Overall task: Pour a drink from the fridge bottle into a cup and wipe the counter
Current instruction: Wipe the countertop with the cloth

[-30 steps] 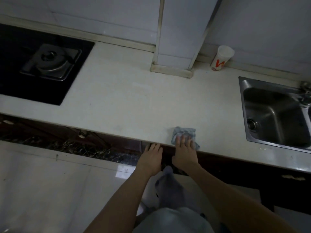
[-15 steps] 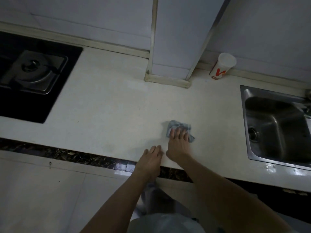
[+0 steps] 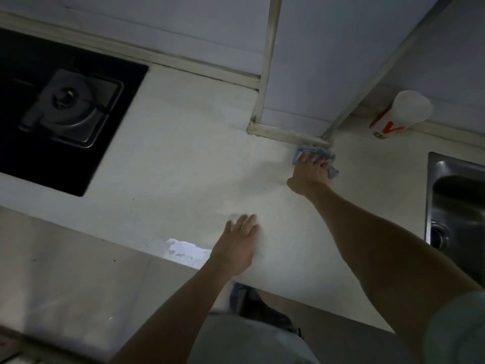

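My right hand (image 3: 311, 170) presses a crumpled blue-grey cloth (image 3: 329, 156) flat on the pale counter (image 3: 183, 158), far back against the base of the tiled column (image 3: 288, 135). My left hand (image 3: 237, 244) rests palm down near the counter's front edge, fingers spread, holding nothing. A white paper cup with red lettering (image 3: 399, 115) stands against the back wall to the right of the column. No bottle is in view.
A black gas hob with a steel burner (image 3: 70, 109) fills the counter's left part. A steel sink (image 3: 456, 206) is set in at the right edge. A bright reflection (image 3: 186, 249) lies on the counter's front edge beside my left hand.
My right hand has pushed the cloth from near the front edge back to the column's base. My left hand moved from the counter's edge onto its surface.
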Available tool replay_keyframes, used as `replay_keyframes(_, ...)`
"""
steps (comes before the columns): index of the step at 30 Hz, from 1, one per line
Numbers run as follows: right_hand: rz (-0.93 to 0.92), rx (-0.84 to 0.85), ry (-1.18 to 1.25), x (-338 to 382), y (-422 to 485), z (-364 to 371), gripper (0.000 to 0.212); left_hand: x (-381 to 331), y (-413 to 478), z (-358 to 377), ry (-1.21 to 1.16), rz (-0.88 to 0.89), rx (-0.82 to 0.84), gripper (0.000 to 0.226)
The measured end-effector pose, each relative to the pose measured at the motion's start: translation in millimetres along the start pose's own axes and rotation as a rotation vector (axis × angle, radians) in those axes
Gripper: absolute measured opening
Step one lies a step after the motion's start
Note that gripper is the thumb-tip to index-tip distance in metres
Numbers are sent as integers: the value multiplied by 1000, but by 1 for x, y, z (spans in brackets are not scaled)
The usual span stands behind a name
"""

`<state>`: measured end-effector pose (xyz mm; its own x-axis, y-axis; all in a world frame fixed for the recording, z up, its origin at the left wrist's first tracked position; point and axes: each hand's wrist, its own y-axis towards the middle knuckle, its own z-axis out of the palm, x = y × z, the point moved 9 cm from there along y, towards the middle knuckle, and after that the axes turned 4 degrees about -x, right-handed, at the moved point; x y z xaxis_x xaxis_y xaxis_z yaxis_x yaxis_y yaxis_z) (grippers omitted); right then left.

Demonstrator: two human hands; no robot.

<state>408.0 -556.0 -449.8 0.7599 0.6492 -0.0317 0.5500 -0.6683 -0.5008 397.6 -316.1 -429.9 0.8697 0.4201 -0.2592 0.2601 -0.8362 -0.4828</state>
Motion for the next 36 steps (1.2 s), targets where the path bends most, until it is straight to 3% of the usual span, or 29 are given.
replay_keyframes(4,109,24,51,23,6,-4,89,-2,6,1,22,-12,36,56)
replay_keyframes(7,76,-15,35,50,10,-10,92,0,9,5,40,2,57,58)
replay_keyframes(17,-420,-115,-154,137,-2,7,77,-2,5,5,52,31,17,57)
replay_keyframes(22,-510,-171,-159,123,-25,17,63,2,-21,15,55,89,22,56)
replay_keyframes(28,-443,-218,-5,58,-101,42,66,28,-54,33,56,112,27,55)
replay_keyframes(36,-133,-69,38,25,-201,106,75,42,-90,39,64,181,-21,48)
